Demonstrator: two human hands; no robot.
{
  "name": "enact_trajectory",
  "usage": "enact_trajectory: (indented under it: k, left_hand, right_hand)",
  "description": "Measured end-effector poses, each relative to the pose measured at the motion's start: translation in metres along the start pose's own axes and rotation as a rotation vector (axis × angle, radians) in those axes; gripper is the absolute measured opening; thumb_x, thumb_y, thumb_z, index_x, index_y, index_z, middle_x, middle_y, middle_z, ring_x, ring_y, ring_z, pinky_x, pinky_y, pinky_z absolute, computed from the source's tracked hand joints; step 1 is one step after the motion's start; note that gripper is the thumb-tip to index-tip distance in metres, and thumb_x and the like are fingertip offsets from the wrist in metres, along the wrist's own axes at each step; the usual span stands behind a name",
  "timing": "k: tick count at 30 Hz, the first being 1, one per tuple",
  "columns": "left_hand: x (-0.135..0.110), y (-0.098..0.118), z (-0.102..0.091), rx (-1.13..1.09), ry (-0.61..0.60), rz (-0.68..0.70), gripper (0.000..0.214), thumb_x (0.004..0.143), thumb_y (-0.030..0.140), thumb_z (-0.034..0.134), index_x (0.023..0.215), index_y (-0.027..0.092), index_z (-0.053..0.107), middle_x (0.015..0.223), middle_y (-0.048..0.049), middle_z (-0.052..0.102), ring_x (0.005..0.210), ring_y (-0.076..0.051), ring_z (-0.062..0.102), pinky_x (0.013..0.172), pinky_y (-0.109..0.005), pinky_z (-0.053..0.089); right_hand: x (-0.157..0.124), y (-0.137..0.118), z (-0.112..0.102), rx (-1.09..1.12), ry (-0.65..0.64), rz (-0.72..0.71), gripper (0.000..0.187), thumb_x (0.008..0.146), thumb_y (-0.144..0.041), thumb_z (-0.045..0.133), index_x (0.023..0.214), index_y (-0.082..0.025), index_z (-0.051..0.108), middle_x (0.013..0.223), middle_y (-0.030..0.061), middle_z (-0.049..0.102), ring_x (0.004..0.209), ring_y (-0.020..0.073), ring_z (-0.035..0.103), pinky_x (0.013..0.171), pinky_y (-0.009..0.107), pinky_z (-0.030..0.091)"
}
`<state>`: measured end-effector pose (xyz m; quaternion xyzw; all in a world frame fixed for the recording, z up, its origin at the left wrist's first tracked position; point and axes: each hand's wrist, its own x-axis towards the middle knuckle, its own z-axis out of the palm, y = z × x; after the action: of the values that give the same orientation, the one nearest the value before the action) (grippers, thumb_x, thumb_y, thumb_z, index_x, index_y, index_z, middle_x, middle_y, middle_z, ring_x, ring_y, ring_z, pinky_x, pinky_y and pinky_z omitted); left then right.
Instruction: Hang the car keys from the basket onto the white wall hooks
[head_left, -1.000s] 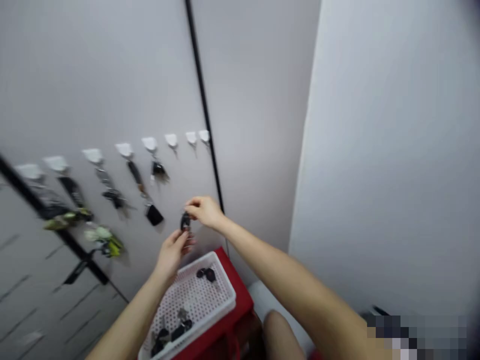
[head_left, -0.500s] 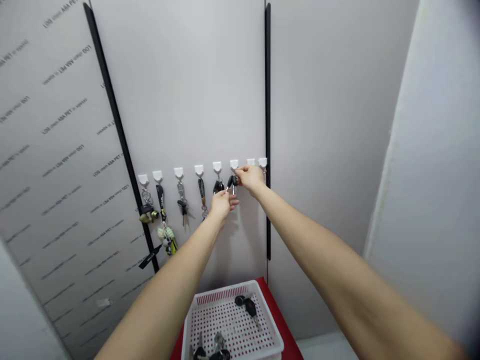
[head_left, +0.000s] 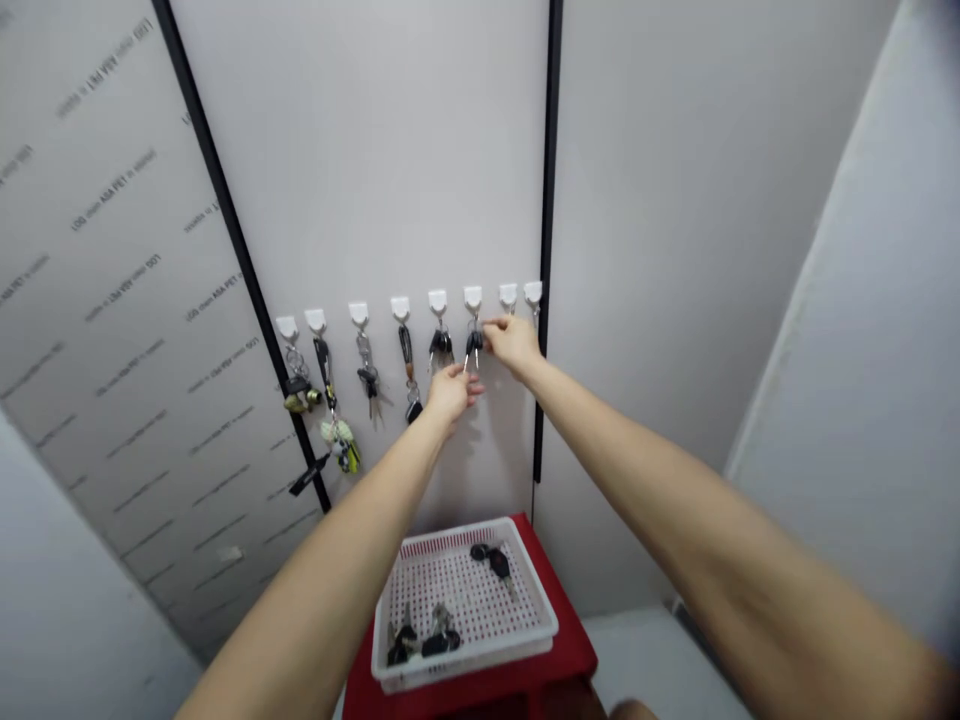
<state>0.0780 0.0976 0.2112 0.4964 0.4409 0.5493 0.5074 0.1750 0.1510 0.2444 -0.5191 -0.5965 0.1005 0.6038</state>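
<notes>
A bunch of keys (head_left: 472, 343) with black heads hangs under a white wall hook (head_left: 472, 297). At its upper right side, my right hand (head_left: 516, 342) pinches near the ring with thumb and forefinger. My left hand (head_left: 450, 392) is just below, fingers spread and stretched to the right, close to a key blade's tip; whether it touches cannot be made out. Left of these, another black-headed key bunch (head_left: 441, 342) hangs, and then a key with a looped strap (head_left: 406, 348). Below stands a white perforated basket (head_left: 517, 640) with several keys, among them a black key (head_left: 499, 564).
Farther left hang a metal-clipped key bunch (head_left: 367, 378), a black strap with a green charm (head_left: 341, 435) and keys with a brassy piece (head_left: 298, 397). Two more hooks (head_left: 508, 294) are at the right. The basket rests on a red stool (head_left: 574, 645). Black strips (head_left: 550, 200) edge the panel.
The view has tilted and shifted, so the hooks appear higher and more of the basket and stool shows. Both hands remain at the same key bunch, which now hangs more upright.
</notes>
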Motion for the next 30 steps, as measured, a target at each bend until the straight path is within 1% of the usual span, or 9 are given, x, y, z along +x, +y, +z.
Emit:
enact_trajectory:
  k: [3,5,9,11,14,17,23,27,30]
  left_hand:
    - [-0.014,-0.023,-0.014,0.052,-0.008,-0.011,0.032,0.070,0.011,0.035,0.102,0.012,0.038,0.085,-0.0063,0.054,0.048,-0.002,0.049,0.043,-0.013,0.034]
    - [-0.025,-0.047,-0.026,0.138,-0.013,-0.039,0.029,0.069,0.010,0.036,0.097,0.012,0.043,0.080,-0.0045,0.055,0.048,-0.002,0.048,0.044,-0.013,0.033]
    - [-0.049,-0.105,-0.057,0.322,-0.055,-0.157,0.020,0.065,0.007,0.038,0.082,0.011,0.050,0.064,-0.0008,0.054,0.045,-0.003,0.045,0.044,-0.014,0.032]
    - [-0.057,-0.133,-0.073,0.374,-0.059,-0.197,0.018,0.065,0.007,0.039,0.078,0.011,0.050,0.060,0.0006,0.053,0.044,-0.003,0.045,0.045,-0.015,0.033]
    - [-0.064,-0.164,-0.093,0.448,-0.033,-0.205,0.015,0.065,0.009,0.040,0.076,0.012,0.051,0.057,0.0011,0.053,0.046,-0.005,0.046,0.048,-0.017,0.035]
    - [-0.069,-0.180,-0.101,0.481,-0.020,-0.222,0.015,0.065,0.009,0.039,0.075,0.012,0.051,0.058,0.0011,0.053,0.047,-0.005,0.047,0.048,-0.016,0.035]
    - [-0.077,-0.192,-0.094,0.457,-0.074,-0.244,0.015,0.064,0.007,0.040,0.074,0.012,0.051,0.056,0.0021,0.052,0.047,-0.005,0.046,0.049,-0.017,0.036]
    - [-0.080,-0.194,-0.091,0.433,-0.088,-0.251,0.017,0.063,0.007,0.040,0.074,0.011,0.052,0.056,0.0022,0.052,0.047,-0.006,0.047,0.052,-0.019,0.037]
    - [-0.079,-0.192,-0.092,0.467,-0.088,-0.228,0.017,0.063,0.009,0.041,0.075,0.011,0.052,0.054,0.0019,0.051,0.048,-0.007,0.047,0.053,-0.020,0.038]
  right_hand:
    - [-0.023,0.014,-0.004,-0.018,0.069,-0.080,0.024,0.064,-0.018,0.040,0.082,-0.014,0.054,0.069,0.0015,0.057,0.059,0.0087,0.051,0.059,0.022,0.039]
    - [-0.050,0.030,-0.003,-0.048,-0.020,-0.092,0.023,0.064,-0.017,0.040,0.082,-0.014,0.054,0.071,0.0015,0.057,0.061,0.0089,0.051,0.060,0.022,0.039]
    - [-0.124,0.072,0.009,-0.219,-0.514,-0.033,0.021,0.064,-0.013,0.040,0.079,-0.012,0.055,0.073,0.0038,0.060,0.064,0.0095,0.052,0.061,0.020,0.038]
    - [-0.159,0.091,0.016,-0.399,-0.772,-0.081,0.022,0.063,-0.012,0.040,0.078,-0.012,0.057,0.074,0.0053,0.060,0.066,0.0110,0.052,0.061,0.021,0.037]
    - [-0.194,0.110,0.023,-0.700,-0.952,-0.250,0.018,0.062,-0.015,0.044,0.073,-0.015,0.059,0.078,0.0073,0.060,0.075,0.0174,0.050,0.064,0.027,0.034]
    - [-0.210,0.117,0.027,-0.868,-0.942,-0.369,0.018,0.066,-0.020,0.042,0.071,-0.014,0.059,0.078,0.0098,0.060,0.079,0.0208,0.048,0.065,0.031,0.031]
    - [-0.220,0.126,0.032,-0.948,-0.914,-0.421,0.020,0.067,-0.011,0.038,0.069,-0.012,0.058,0.076,0.0105,0.060,0.078,0.0215,0.047,0.064,0.032,0.028]
    - [-0.219,0.127,0.028,-0.965,-0.923,-0.375,0.021,0.066,-0.009,0.037,0.066,-0.011,0.058,0.074,0.0116,0.059,0.076,0.0215,0.048,0.065,0.033,0.027]
    - [-0.213,0.122,0.022,-0.864,-0.898,-0.282,0.019,0.065,-0.011,0.037,0.065,-0.014,0.056,0.073,0.0093,0.060,0.072,0.0192,0.049,0.063,0.030,0.029]
